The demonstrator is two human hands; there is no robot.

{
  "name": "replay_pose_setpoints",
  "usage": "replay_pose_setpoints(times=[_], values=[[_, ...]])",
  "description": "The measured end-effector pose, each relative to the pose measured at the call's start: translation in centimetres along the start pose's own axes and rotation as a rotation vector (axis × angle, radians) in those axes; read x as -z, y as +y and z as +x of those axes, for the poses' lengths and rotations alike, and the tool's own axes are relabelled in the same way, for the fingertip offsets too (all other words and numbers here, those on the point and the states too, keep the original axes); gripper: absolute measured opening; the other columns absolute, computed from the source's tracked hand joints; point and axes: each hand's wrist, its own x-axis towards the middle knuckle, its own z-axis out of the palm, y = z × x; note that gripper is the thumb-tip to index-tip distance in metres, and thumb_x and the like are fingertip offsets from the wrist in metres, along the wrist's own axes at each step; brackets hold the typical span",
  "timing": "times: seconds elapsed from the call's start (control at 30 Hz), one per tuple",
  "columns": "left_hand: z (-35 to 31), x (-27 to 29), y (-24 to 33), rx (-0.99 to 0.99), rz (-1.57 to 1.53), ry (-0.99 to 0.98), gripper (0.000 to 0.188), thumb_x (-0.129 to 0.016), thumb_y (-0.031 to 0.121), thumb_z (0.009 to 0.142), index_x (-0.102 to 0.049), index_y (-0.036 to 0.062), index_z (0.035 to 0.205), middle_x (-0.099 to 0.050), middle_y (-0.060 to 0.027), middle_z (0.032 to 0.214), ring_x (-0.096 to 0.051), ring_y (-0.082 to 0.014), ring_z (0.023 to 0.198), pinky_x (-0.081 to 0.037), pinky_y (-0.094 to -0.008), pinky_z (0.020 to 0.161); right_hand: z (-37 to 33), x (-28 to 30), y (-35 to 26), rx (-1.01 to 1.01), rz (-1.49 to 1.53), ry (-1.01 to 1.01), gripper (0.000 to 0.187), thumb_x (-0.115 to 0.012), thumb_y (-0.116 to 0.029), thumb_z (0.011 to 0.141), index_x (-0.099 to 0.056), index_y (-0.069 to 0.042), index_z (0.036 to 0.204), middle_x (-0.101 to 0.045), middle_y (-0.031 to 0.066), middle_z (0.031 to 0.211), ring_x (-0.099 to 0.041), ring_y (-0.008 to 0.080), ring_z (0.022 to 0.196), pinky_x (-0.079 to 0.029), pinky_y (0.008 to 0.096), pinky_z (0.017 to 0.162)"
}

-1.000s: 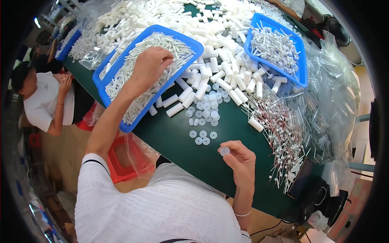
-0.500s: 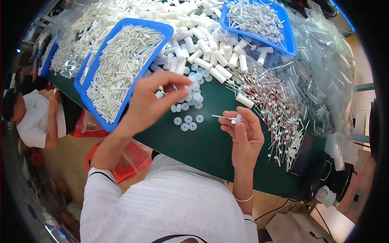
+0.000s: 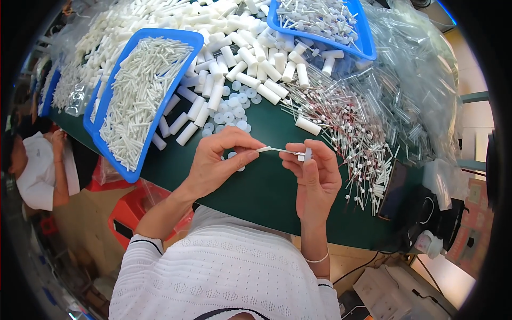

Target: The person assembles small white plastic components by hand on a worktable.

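Observation:
Between the thumb and forefinger of my left hand (image 3: 221, 157) is a small white tube (image 3: 264, 149). Its right end meets the tip of a thin rod (image 3: 287, 152), though I cannot tell how far it covers it. My right hand (image 3: 318, 178) pinches the rod's other end, where a small white block (image 3: 301, 157) and a translucent disc (image 3: 309, 153) sit between the fingers. Past my left hand lies a group of similar translucent discs (image 3: 232, 111), some hidden by that hand. Similar short white tubes (image 3: 146, 88) fill a blue tray (image 3: 170, 33) on the left.
Thick white cylinders (image 3: 213, 66) heap across the back of the green table (image 3: 256, 200). Another blue tray (image 3: 368, 33) holds rod pieces. Thin rods with white blocks (image 3: 368, 165) and clear plastic bags (image 3: 421, 74) lie at right. A co-worker (image 3: 40, 165) sits left, near a red stool (image 3: 125, 213).
My left hand has come down and right to my right hand, bringing the small white tube to the rod's tip. My right hand keeps its pinch. The view has shifted slightly.

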Motion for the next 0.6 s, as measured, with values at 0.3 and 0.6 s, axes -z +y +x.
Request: replay_pose_setpoints(times=[0.3,0.6], values=[[1.2,-0.2,2.0,-0.334,0.546,-0.04,0.009,-0.072,0.009,0.083,-0.072,0.0086,0.092,-0.068,0.0016,0.073,-0.058,-0.0142,0.071,-0.038,-0.0298,0.076,-0.5,-0.8,-0.1,-0.064,-0.335,0.046,0.015,-0.068,-0.011,0.092,-0.063,0.001,0.099,-0.059,0.0,0.083,-0.05,0.0028,0.067,-0.041,0.0168,0.058],[2.9,0.2,4.2,-0.13,0.448,-0.406,0.005,-0.066,0.013,0.089,-0.07,0.0095,0.091,-0.069,0.0019,0.073,-0.062,-0.0135,0.066,-0.038,-0.029,0.075,1.0,1.4,-2.3,-0.194,-0.624,-0.24,0.016,-0.074,-0.012,0.086,-0.066,0.0,0.093,-0.06,0.001,0.081,-0.053,0.0042,0.066,-0.042,0.0192,0.054]])
